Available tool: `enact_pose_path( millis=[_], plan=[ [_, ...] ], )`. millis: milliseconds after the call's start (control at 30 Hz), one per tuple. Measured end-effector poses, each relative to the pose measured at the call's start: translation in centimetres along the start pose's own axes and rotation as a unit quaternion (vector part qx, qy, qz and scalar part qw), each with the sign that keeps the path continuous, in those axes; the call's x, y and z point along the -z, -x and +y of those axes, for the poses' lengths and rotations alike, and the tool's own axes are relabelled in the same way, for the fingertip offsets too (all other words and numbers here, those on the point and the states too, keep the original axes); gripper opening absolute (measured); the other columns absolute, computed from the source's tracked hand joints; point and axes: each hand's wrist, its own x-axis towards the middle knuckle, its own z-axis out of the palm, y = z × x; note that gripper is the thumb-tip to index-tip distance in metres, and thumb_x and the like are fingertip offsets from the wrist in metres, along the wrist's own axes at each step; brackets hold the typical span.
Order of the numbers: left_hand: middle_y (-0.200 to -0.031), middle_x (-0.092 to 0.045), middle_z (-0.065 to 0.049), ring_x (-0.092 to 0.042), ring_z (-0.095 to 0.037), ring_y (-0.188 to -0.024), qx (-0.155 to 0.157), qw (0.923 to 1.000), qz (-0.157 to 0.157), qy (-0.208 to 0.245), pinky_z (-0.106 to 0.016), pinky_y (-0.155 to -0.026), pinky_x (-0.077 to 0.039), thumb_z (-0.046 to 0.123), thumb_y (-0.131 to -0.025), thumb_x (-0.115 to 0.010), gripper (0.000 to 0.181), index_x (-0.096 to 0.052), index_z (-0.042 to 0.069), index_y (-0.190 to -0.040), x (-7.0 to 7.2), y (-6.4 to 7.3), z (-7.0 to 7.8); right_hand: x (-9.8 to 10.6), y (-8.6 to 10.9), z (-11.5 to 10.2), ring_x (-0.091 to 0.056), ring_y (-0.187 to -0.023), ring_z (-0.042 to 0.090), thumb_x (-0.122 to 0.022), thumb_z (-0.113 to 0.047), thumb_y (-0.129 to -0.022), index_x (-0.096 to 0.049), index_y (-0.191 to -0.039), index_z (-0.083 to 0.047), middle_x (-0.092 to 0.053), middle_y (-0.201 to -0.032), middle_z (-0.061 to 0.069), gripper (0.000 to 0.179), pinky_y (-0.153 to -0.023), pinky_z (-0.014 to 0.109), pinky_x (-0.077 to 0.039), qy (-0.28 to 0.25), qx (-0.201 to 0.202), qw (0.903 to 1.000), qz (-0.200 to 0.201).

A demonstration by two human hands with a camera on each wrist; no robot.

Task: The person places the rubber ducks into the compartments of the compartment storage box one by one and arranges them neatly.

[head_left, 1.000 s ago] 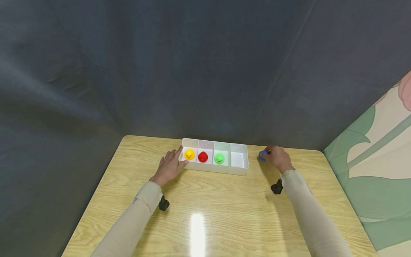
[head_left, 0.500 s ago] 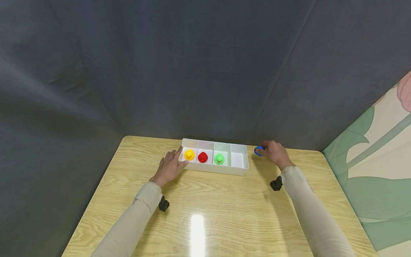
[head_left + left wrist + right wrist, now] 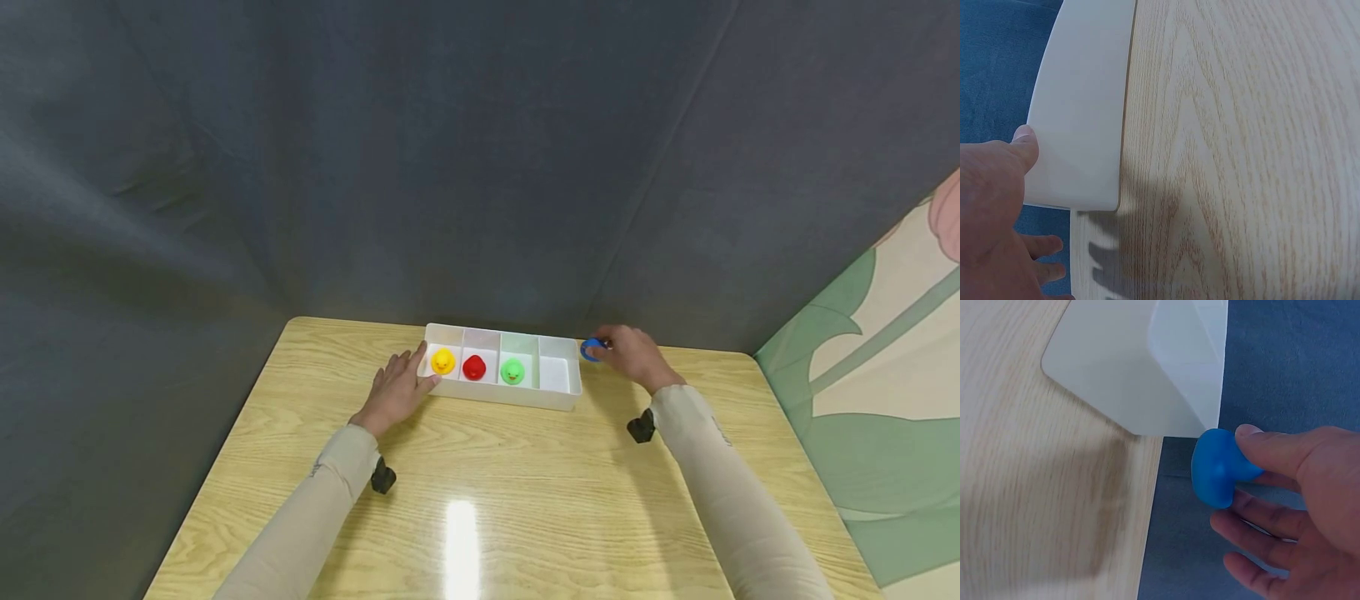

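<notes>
A white tray (image 3: 495, 395) divided into compartments lies along the far side of the table. Inside sit a yellow rubber duck (image 3: 442, 361), a red rubber duck (image 3: 474, 367) and a light green rubber duck (image 3: 512, 372), each in its own compartment; the rightmost compartment holds nothing. My left hand (image 3: 392, 392) touches the tray's left end, its thumb on the front rim and its other fingers spread and fairly straight. Just past the right end, my right hand (image 3: 633, 357) pinches a blue rubber duck (image 3: 1215, 469) between thumb and fingers, raised above the table.
The wooden table (image 3: 525, 483) ends close behind the tray, where a dark cloth (image 3: 450, 167) hangs. A floral-patterned panel (image 3: 885, 417) stands to the right. Black wrist cameras (image 3: 383, 476) hang below both cuffs.
My right hand has lifted the blue duck and carried it leftward and slightly back, up to the tray's right end. My left hand and the tray have stayed in place.
</notes>
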Motion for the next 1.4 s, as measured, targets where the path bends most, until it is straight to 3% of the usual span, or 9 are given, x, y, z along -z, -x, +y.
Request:
enact_pose_path(
  millis=[133,533,733,1167,1400],
  plan=[
    [-0.176,-0.019,-0.029,-0.012,-0.051,-0.165,0.001,1.0,-0.003,-0.002,-0.073,-0.132,-0.01,0.05,-0.112,-0.047,0.078,-0.008,0.02,-0.174,0.0,0.0,-0.1,0.0,-0.1,-0.6,-0.073,-0.1,0.034,-0.072,-0.022,-0.102,-0.079,-0.114,-0.005,-0.08,-0.108,0.015,0.022,-0.092,0.058,-0.057,0.008,0.018,0.9998,0.002],
    [-0.176,-0.02,-0.028,-0.012,-0.049,-0.166,0.001,1.0,-0.002,0.001,-0.072,-0.132,-0.01,0.05,-0.112,-0.047,0.079,-0.008,0.021,-0.174,-0.1,-0.1,0.0,-0.2,-0.7,-2.1,-0.071,-0.11,0.042,-0.075,-0.018,-0.1,-0.077,-0.121,-0.001,-0.078,-0.114,0.019,0.028,-0.098,0.062,-0.055,0.032,0.047,0.9984,-0.006],
    [-0.176,-0.02,-0.028,-0.012,-0.049,-0.166,0.002,1.0,-0.003,0.001,-0.072,-0.132,-0.01,0.051,-0.112,-0.047,0.079,-0.008,0.021,-0.174,-0.1,-0.1,-0.2,-0.7,-0.9,-2.4,-0.071,-0.11,0.042,-0.078,-0.017,-0.098,-0.078,-0.118,-0.003,-0.078,-0.112,0.017,0.025,-0.094,0.062,-0.056,0.043,0.075,0.9962,-0.008],
    [-0.176,-0.021,-0.028,-0.012,-0.05,-0.166,0.005,1.0,-0.002,0.002,-0.071,-0.133,-0.01,0.049,-0.112,-0.048,0.078,-0.009,0.021,-0.174,0.2,0.0,0.2,-1.3,-1.2,-3.5,-0.072,-0.113,0.04,-0.078,-0.012,-0.097,-0.078,-0.12,-0.001,-0.079,-0.119,0.018,0.025,-0.101,0.06,-0.057,0.04,0.096,0.9943,-0.024],
    [-0.176,-0.021,-0.029,-0.013,-0.051,-0.165,0.005,1.0,-0.001,0.001,-0.071,-0.133,-0.011,0.049,-0.112,-0.048,0.078,-0.01,0.02,-0.174,0.2,0.0,0.2,-1.7,-1.3,-3.6,-0.072,-0.104,0.036,-0.079,-0.009,-0.095,-0.079,-0.117,-0.002,-0.079,-0.113,0.016,0.023,-0.094,0.058,-0.059,0.057,0.135,0.989,-0.021]
  ],
)
